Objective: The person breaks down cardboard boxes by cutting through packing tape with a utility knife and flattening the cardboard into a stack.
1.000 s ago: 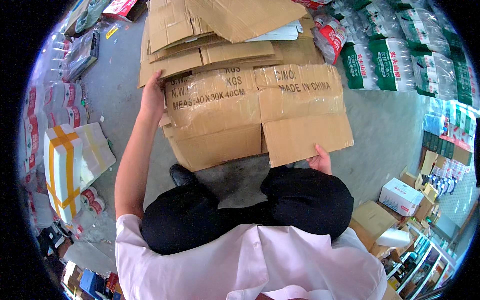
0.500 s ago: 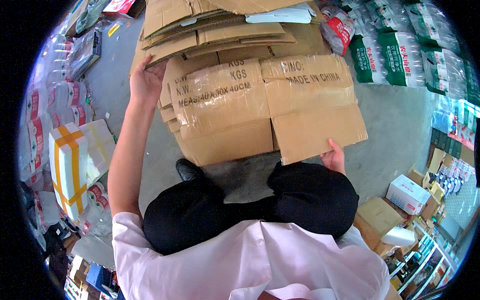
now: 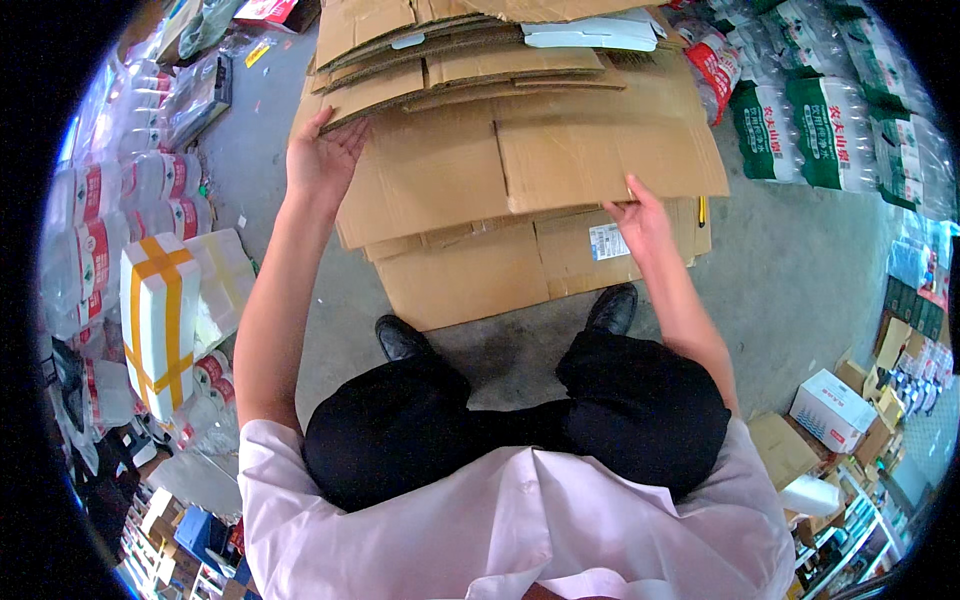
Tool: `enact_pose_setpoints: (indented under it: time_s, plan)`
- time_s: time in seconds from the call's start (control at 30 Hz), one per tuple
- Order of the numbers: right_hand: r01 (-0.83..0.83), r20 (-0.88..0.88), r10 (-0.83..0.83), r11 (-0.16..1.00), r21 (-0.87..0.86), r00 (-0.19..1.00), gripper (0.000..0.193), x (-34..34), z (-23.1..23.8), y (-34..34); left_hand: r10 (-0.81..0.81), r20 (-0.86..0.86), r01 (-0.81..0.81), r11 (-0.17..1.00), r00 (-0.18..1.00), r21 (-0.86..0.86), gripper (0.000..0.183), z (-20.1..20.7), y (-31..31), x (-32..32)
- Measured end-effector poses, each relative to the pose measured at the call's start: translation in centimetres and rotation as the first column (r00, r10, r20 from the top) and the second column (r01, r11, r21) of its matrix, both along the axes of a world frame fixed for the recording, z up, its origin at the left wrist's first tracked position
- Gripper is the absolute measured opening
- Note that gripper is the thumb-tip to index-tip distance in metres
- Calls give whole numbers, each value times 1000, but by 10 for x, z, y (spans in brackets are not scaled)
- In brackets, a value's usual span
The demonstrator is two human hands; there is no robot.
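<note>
My left hand (image 3: 322, 165) holds up the left front edge of an upper stack of flattened cardboard boxes (image 3: 375, 92), with its fingers partly under that edge. Below the raised edge lies a brown flattened cardboard box (image 3: 590, 155), its far part hidden by the upper stack. My right hand (image 3: 643, 218) pinches the near edge of this box, right of the middle. Beneath it, toward my feet, is another flattened box (image 3: 460, 282) with a white label (image 3: 606, 242).
Shrink-wrapped plastic bottles (image 3: 825, 135) stand at the far right, and more bottle packs (image 3: 85, 250) at the left. A white foam box with yellow tape (image 3: 160, 325) stands at my left. A white carton (image 3: 833, 410) lies right. My shoes (image 3: 610, 310) flank the pile's front.
My right hand has moved away from me with a box edge in its fingers. The printed box face no longer shows; a plain face and the labelled box are visible. My left hand stays under the upper stack.
</note>
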State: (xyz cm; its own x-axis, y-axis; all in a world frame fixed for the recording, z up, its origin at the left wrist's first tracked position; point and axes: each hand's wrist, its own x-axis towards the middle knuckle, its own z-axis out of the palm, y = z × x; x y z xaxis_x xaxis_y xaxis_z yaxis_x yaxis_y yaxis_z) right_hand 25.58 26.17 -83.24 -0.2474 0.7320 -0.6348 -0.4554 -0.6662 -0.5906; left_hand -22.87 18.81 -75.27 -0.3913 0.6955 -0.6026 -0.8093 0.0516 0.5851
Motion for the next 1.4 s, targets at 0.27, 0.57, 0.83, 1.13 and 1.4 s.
enact_pose_setpoints:
  time_s: [0.27,0.57,0.83,1.13,1.4]
  plan:
    - [38,-13,-37,990,133,999,31,-71,-11,68,-17,1,17,996,1000,88,37,-12,-5,8]
    - [97,73,-109,984,150,991,36,-101,-26,99,-66,79,57,993,995,105,36,-52,-26,7]
    - [80,159,-105,985,153,982,43,-121,-28,125,-336,33,337,940,941,-47,73,-45,-43,28]
    - [107,29,-110,990,92,994,39,-107,-29,113,-653,-654,-169,646,381,-744,77,-45,-115,21]
    - [203,109,-212,976,83,971,31,-91,-35,118,-548,-818,-101,836,-174,-539,82,-82,-95,-15]
